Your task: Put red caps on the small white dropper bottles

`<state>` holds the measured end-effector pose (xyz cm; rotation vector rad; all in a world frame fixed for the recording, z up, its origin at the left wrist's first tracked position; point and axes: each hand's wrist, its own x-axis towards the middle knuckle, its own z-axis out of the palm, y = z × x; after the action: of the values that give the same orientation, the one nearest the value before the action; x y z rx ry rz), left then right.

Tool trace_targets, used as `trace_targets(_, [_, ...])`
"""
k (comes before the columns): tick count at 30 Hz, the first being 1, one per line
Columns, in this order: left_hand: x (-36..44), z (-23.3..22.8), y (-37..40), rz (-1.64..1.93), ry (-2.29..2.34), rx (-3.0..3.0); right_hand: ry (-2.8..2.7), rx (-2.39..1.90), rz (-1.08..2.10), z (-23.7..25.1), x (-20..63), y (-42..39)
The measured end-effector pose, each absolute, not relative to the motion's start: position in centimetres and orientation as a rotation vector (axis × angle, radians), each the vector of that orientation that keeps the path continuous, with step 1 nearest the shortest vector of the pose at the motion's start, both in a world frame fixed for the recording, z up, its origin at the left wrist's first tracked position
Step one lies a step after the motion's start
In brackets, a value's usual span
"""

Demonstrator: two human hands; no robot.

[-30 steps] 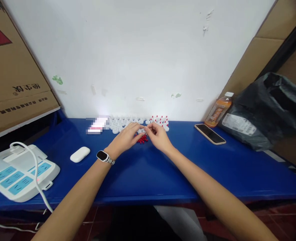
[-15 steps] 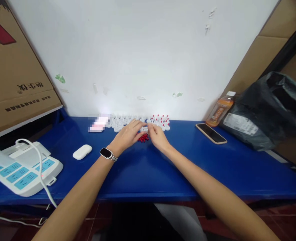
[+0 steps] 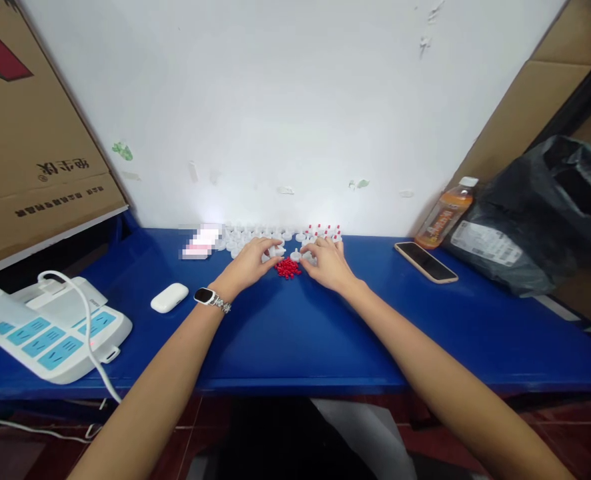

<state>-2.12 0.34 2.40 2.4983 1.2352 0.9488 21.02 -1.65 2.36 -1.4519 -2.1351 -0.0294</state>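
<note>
We rest both hands, left (image 3: pixel 248 265) and right (image 3: pixel 329 263), by the red pins (image 3: pixel 288 268) among white caps (image 3: pixel 255 237); fingers curled, grip unclear; next likely a pin pick-up.

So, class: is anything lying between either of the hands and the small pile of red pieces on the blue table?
Nothing visible. The red pieces lie on bare blue table between the left hand and the right hand. The white caps sit behind, toward the wall.
</note>
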Motion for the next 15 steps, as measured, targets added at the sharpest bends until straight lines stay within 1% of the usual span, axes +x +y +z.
trace_targets(3, [-2.0, 2.7, -0.1, 0.947, 1.245, 2.475, -1.984, -1.331, 0.162, 2.3, 20.9, -1.7])
trace_targets(7, [-1.2, 3.4, -1.2, 0.968, 1.176, 2.469, -1.838, -1.069, 0.596, 2.3, 19.6, -2.2])
trace_targets(9, [-0.7, 3.6, -1.7, 0.975, 1.168, 2.467, -1.782, -0.985, 0.757, 2.3, 18.9, -2.1])
trace_targets(12, [-0.4, 3.8, -2.0, 1.006, 1.189, 2.454, -1.722, -0.96, 0.811, 2.6, 18.7, -1.0])
trace_targets(15, [-0.6, 3.6, -1.8, 1.065, 1.228, 2.455, -1.76, -1.08, 0.692, 3.7, 19.2, 1.5])
